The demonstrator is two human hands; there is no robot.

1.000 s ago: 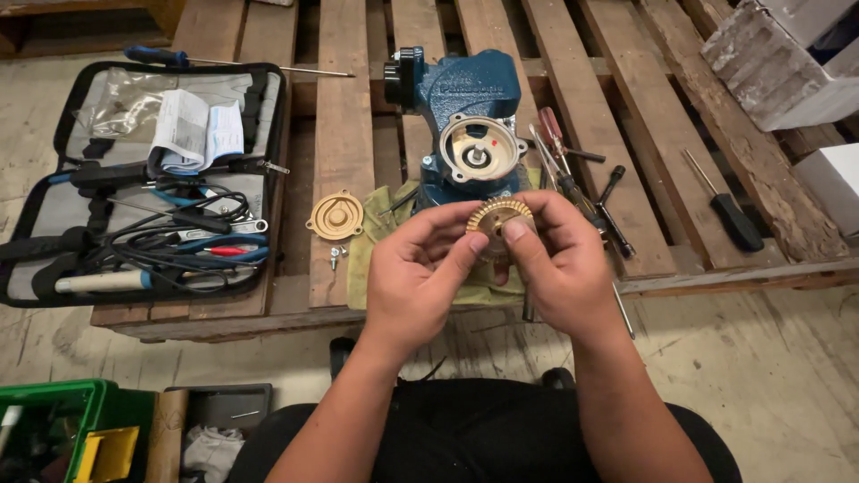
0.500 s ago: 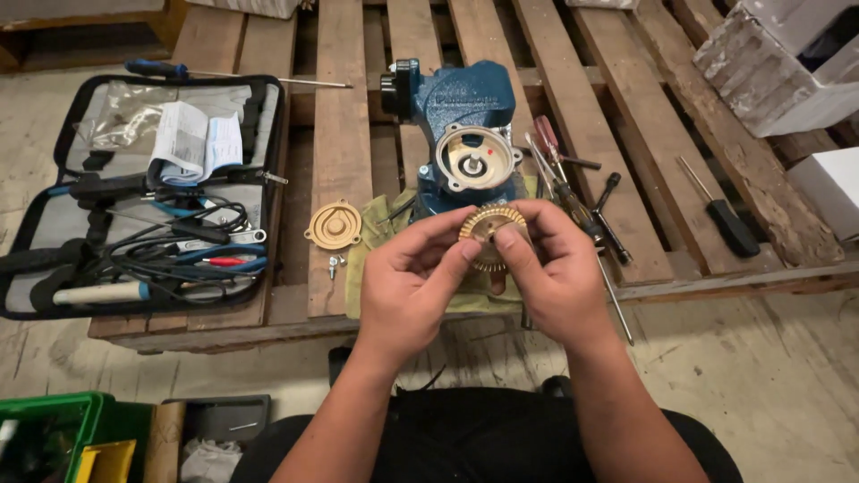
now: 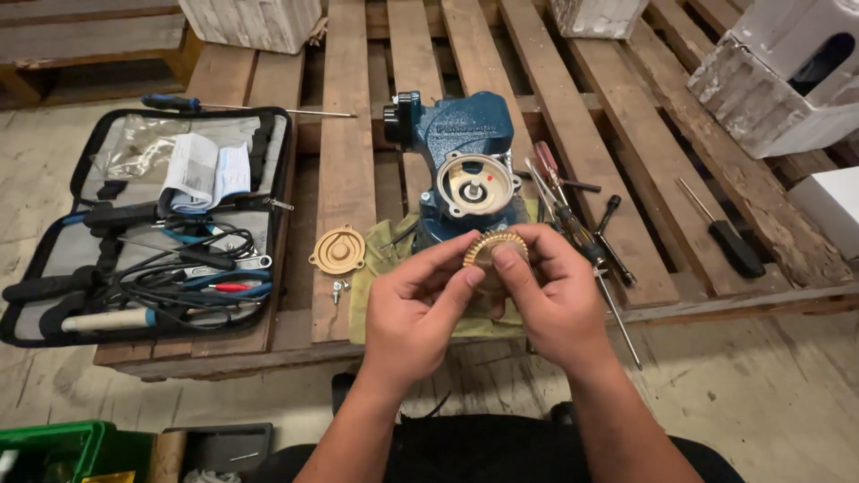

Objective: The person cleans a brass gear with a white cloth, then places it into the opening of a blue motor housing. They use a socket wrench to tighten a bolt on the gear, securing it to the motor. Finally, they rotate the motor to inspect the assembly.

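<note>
Single head-mounted view, aimed steeply down and forward from close above; wooden pallet filling 12 o'clock, open tool case at 9 o'clock, floor at 6 o'clock.

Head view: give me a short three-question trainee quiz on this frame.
1. True or false: both hands hold the brass gear.
2. What lies left of the blue housing on the pallet? A) round brass cover B) hammer C) tape roll
3. Where is the open tool case?

Key:
1. True: left hand and right hand both pinch it.
2. A, the round brass cover.
3. At the pallet's left end.
</note>
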